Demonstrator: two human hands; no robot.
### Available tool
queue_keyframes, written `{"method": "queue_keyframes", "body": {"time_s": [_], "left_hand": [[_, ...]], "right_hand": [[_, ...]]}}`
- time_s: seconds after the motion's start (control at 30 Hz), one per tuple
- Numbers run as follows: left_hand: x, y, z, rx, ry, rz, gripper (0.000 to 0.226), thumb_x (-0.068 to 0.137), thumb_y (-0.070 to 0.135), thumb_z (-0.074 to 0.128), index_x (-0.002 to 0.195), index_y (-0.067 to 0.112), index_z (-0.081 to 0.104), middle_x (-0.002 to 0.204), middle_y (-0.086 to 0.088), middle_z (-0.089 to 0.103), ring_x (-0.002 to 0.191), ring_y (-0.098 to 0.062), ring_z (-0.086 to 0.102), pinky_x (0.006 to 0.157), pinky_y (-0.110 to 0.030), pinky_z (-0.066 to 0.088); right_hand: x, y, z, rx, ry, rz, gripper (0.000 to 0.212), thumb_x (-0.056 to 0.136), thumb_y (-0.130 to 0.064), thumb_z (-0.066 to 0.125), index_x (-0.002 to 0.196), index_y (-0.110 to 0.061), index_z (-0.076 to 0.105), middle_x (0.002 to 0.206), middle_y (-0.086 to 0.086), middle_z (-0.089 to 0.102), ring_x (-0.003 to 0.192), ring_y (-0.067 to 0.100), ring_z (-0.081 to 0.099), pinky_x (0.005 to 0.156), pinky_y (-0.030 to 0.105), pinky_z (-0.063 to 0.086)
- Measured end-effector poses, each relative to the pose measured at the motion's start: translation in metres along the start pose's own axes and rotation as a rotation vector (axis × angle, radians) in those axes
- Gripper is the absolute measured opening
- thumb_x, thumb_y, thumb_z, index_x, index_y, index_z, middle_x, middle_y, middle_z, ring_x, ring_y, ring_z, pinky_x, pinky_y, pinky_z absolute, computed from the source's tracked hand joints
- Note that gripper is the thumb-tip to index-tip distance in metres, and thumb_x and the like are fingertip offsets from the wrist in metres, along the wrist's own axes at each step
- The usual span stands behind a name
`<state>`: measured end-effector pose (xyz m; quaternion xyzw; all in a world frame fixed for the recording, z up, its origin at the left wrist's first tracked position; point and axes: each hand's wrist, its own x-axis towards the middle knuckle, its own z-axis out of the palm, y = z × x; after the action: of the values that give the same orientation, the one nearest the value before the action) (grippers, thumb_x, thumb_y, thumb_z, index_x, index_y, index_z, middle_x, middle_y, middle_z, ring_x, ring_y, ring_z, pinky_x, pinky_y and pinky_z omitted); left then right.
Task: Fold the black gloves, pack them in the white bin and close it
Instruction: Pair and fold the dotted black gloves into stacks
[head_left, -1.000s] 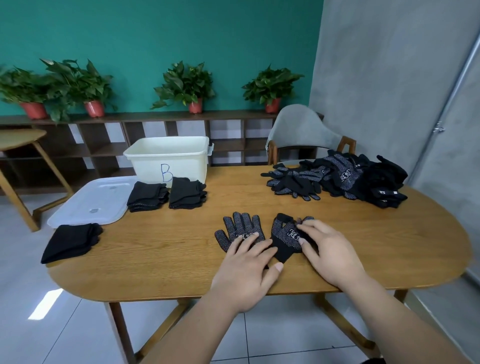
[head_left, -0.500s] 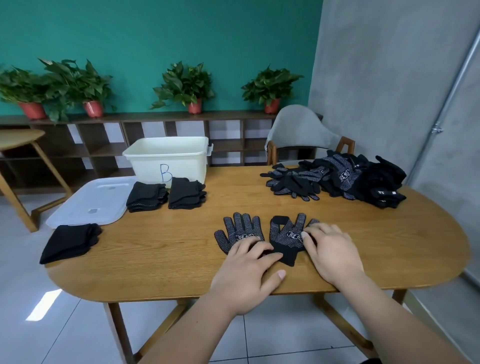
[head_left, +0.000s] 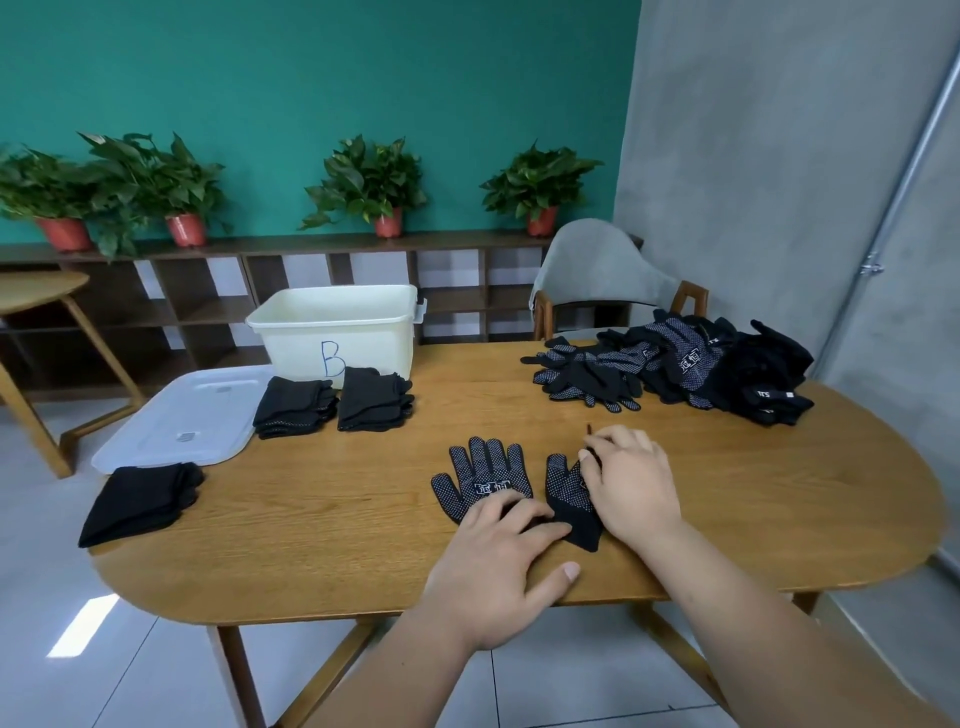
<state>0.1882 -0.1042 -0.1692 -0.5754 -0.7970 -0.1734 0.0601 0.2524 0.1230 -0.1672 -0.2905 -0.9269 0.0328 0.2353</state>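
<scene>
Two black dotted gloves lie palm up, side by side, near the table's front edge. The left glove (head_left: 483, 480) is spread flat with all fingers showing. My left hand (head_left: 498, 566) rests flat on its cuff, fingertips reaching the cuff of the right glove (head_left: 566, 499). My right hand (head_left: 631, 483) lies over the right glove and hides its fingers. The white bin (head_left: 337, 332), marked B, stands open at the back left. Its lid (head_left: 176, 421) lies flat on the table's left end.
Two folded glove stacks (head_left: 293, 408) (head_left: 374, 397) sit in front of the bin, and a third (head_left: 137, 501) lies at the left edge. A heap of unfolded gloves (head_left: 675, 369) covers the back right. A grey chair (head_left: 597, 270) stands behind the table.
My right hand has slid away from me over the right glove, which was bunched and now lies flatter. My left hand has stayed on the cuffs.
</scene>
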Motion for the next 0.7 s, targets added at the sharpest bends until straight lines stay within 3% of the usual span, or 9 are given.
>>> {"method": "queue_keyframes", "body": {"time_s": [0.1,0.2,0.3,0.37,0.43,0.5,0.6,0.7], "left_hand": [[0.000,0.000,-0.001,-0.003,-0.007,-0.001,0.060,0.104,0.071,0.032,0.153,0.041,0.050,0.149,0.024,0.041,0.149,-0.010,0.019,0.126,-0.034,0.015],[-0.001,-0.001,-0.001,-0.002,-0.022,0.002,0.061,0.104,0.070,0.031,0.153,0.040,0.049,0.150,0.023,0.040,0.147,-0.009,0.021,0.125,-0.035,0.018],[-0.001,-0.001,-0.001,-0.008,-0.024,-0.002,0.061,0.104,0.070,0.032,0.153,0.039,0.049,0.150,0.022,0.040,0.146,-0.009,0.023,0.124,-0.036,0.021],[0.000,-0.001,0.000,-0.009,-0.024,-0.004,0.060,0.104,0.070,0.032,0.153,0.039,0.050,0.150,0.023,0.041,0.146,-0.010,0.024,0.124,-0.037,0.022],[0.000,-0.001,0.000,-0.008,-0.022,-0.006,0.060,0.103,0.070,0.032,0.152,0.040,0.049,0.151,0.023,0.040,0.147,-0.010,0.024,0.124,-0.037,0.022],[0.000,-0.002,0.001,-0.021,-0.008,-0.019,0.060,0.103,0.070,0.032,0.153,0.040,0.047,0.153,0.023,0.038,0.148,-0.010,0.023,0.125,-0.037,0.021],[-0.001,-0.003,0.002,-0.018,0.042,-0.083,0.059,0.104,0.069,0.028,0.153,0.040,0.045,0.155,0.021,0.034,0.148,-0.011,0.023,0.124,-0.036,0.021],[0.001,-0.002,0.004,0.062,0.074,-0.189,0.062,0.106,0.067,0.019,0.153,0.035,0.046,0.148,0.014,0.039,0.140,-0.013,0.030,0.119,-0.037,0.028]], "right_hand": [[-0.008,-0.009,0.002,-0.056,0.103,0.043,0.047,0.104,-0.044,0.048,0.137,-0.015,0.066,0.126,0.004,0.054,0.118,0.027,0.050,0.105,0.046,0.043],[-0.016,-0.018,0.007,-0.100,-0.038,0.078,0.051,0.106,-0.050,0.038,0.142,-0.020,0.060,0.131,0.004,0.052,0.120,0.027,0.049,0.100,0.044,0.044],[-0.021,-0.019,0.008,-0.090,-0.141,0.082,0.056,0.109,-0.052,0.028,0.147,-0.022,0.056,0.150,0.002,0.049,0.138,0.026,0.043,0.112,0.044,0.039],[-0.023,-0.019,0.006,-0.064,-0.172,0.076,0.059,0.110,-0.053,0.026,0.154,-0.023,0.050,0.163,0.001,0.041,0.150,0.026,0.034,0.123,0.045,0.027],[-0.026,-0.019,0.006,-0.040,-0.171,0.069,0.060,0.109,-0.055,0.025,0.155,-0.024,0.048,0.166,0.000,0.036,0.154,0.024,0.028,0.125,0.045,0.023],[-0.030,-0.020,0.004,-0.004,-0.094,0.053,0.061,0.107,-0.057,0.027,0.147,-0.025,0.058,0.157,-0.001,0.048,0.145,0.025,0.038,0.116,0.045,0.035],[-0.039,-0.017,0.005,-0.011,0.056,-0.049,0.051,0.098,-0.057,0.041,0.123,-0.028,0.074,0.123,-0.005,0.062,0.116,0.023,0.053,0.091,0.042,0.047],[-0.038,-0.012,0.001,-0.044,-0.016,-0.091,0.041,0.099,-0.055,0.050,0.125,-0.033,0.072,0.117,-0.011,0.060,0.113,0.018,0.054,0.091,0.039,0.047]]}}
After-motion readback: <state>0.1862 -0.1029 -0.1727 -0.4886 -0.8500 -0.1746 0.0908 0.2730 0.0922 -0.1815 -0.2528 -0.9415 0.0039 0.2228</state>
